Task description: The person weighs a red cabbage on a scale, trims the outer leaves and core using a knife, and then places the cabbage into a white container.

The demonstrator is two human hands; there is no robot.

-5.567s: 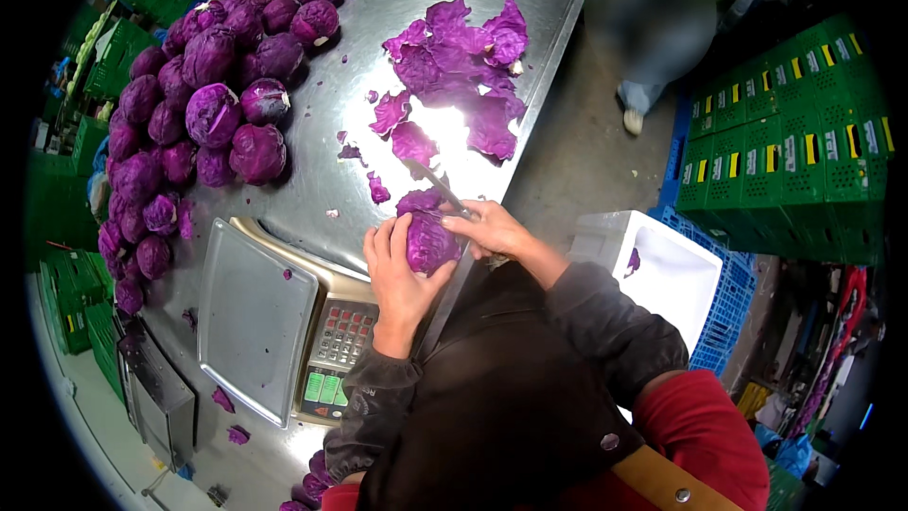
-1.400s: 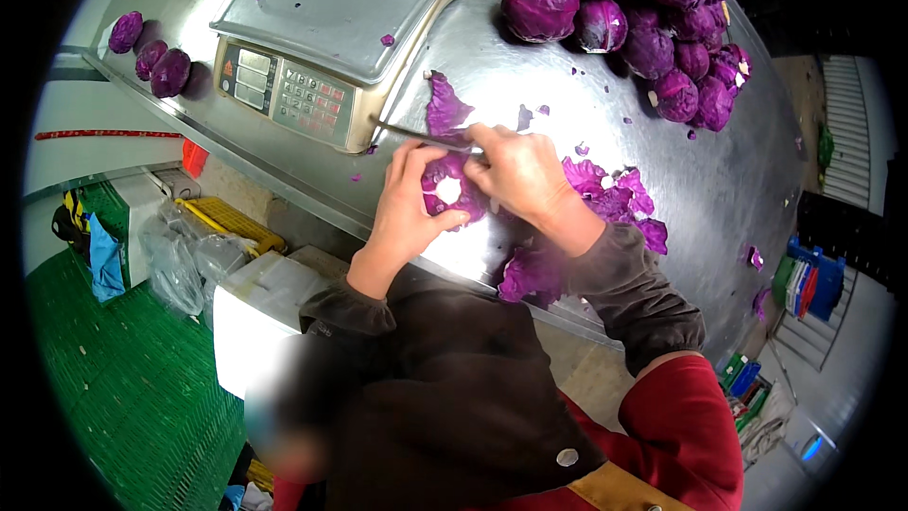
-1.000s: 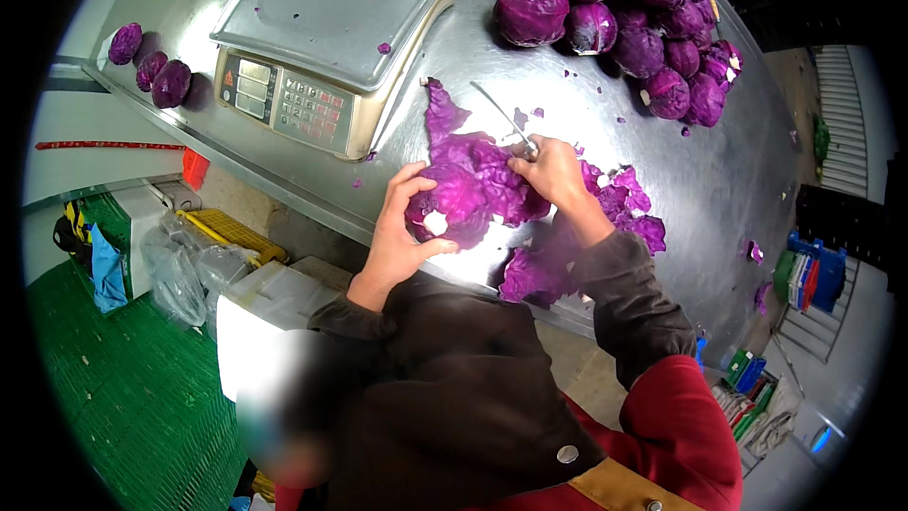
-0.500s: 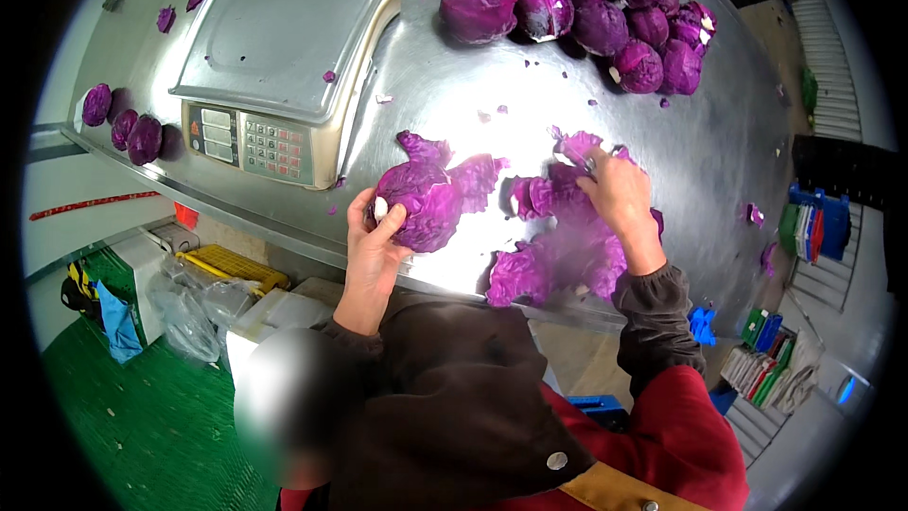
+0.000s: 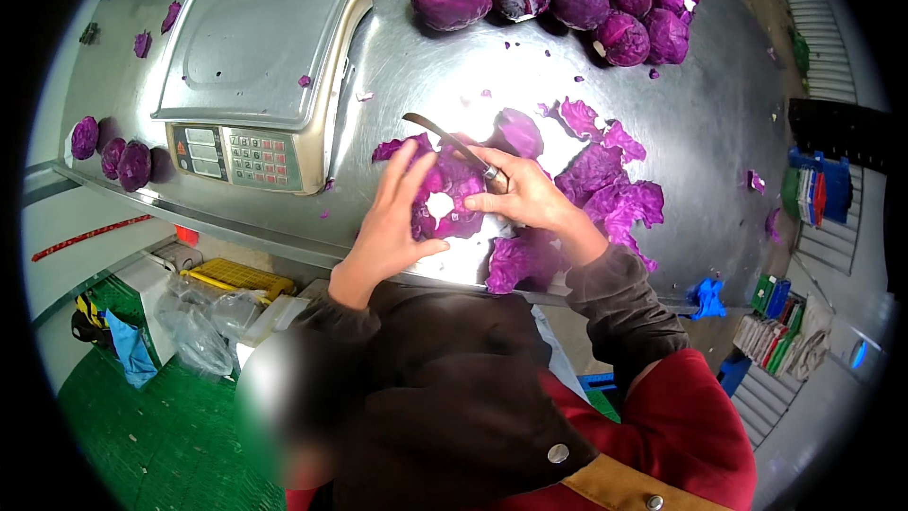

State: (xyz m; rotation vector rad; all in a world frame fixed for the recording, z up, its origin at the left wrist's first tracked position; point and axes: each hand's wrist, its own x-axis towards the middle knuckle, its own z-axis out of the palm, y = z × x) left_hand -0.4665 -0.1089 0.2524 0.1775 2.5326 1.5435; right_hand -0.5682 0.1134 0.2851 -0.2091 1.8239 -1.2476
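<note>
A red cabbage (image 5: 457, 194) lies on the steel table in front of me, its white stem end facing up. My left hand (image 5: 388, 227) is at its left side, fingers and thumb spread apart, the fingertips by its upper edge. My right hand (image 5: 530, 191) grips a knife (image 5: 452, 139) with a short curved blade, which points up and left over the cabbage. The right thumb rests against the cabbage's side. Loose purple cabbage leaves (image 5: 605, 175) are spread to the right, and one leaf (image 5: 518, 132) sits just beyond the right hand.
A weighing scale (image 5: 260, 47) stands on the table (image 5: 397, 76) at the left, with several small cabbages (image 5: 134, 166) left of it. A pile of red cabbages (image 5: 577, 0) lies at the far side. Leaf scraps are scattered about. A blue cloth-like thing (image 5: 707, 298) is at the right edge.
My right hand has come left from the leaves to the cabbage, and the knife now shows clearly. The cabbage has turned stem up, and my left hand's fingers have spread.
</note>
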